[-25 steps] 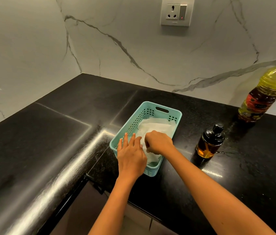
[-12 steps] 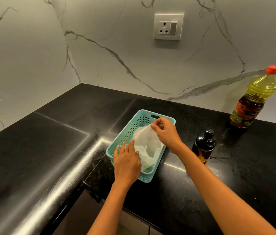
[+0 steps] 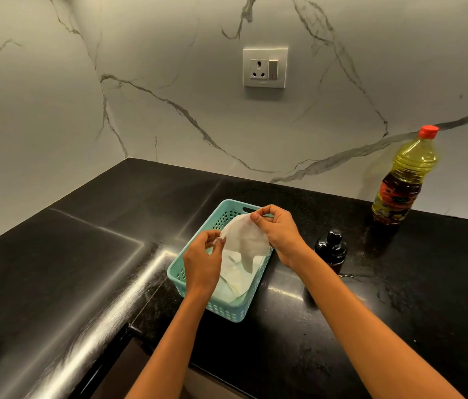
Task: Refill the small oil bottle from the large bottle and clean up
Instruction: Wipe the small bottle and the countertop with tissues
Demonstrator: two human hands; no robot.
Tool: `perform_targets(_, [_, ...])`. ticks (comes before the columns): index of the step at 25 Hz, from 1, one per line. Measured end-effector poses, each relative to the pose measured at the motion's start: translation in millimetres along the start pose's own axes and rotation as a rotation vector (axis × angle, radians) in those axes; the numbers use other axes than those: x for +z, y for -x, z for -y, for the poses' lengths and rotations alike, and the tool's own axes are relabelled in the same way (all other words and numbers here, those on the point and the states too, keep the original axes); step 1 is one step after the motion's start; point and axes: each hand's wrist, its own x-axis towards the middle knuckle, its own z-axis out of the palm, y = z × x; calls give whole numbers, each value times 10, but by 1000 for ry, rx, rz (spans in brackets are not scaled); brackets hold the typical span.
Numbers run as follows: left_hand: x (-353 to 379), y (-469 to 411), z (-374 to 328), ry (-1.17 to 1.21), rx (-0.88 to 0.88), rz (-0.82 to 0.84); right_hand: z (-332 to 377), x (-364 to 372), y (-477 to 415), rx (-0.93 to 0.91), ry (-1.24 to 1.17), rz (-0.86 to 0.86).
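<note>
Hands both over the teal basket (image 3: 227,311), which sits on the black stone countertop (image 3: 83,254) near its front edge. Left hand (image 3: 202,263) pinches the 9 o'clock corner of a white paper tissue (image 3: 245,240) between thumb and fingertips, other fingers curled. Right hand (image 3: 277,234) pinches the tissue's 12 o'clock edge, thumb and forefinger closed on it, remaining fingers bent above. Tissue stretched between the two grips, lifted off the basket, its lower part hanging loose toward the inside. More pale sheets (image 3: 235,286) lying flat on the basket floor beneath.

Small oil bottle (image 3: 331,249): dark glass, black top, upright on the counter at 3 o'clock of the basket, just beyond the right wrist, not touched. Fill level cannot be told.

Large oil bottle (image 3: 402,182): clear plastic, yellow oil, red-and-dark label, red cap (image 3: 428,131) on, upright at 2 o'clock of the basket, against the marble wall (image 3: 140,110), well apart from the small one.

Wall socket with switch (image 3: 265,67) at 12 o'clock, high on the marble
</note>
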Motion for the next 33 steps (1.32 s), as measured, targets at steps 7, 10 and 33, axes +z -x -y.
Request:
perform_targets(7, [-60,-71,-90,75,-78,-64,-188,-118,-68,78,-49,-59])
perform_targets(10, [-73,-96,-218,223,-138,-48,-264,-158,-89,123,-44,-81])
perform_targets(33, [243,70,-697,355,-116,40,277,-509,186,261,-300,5])
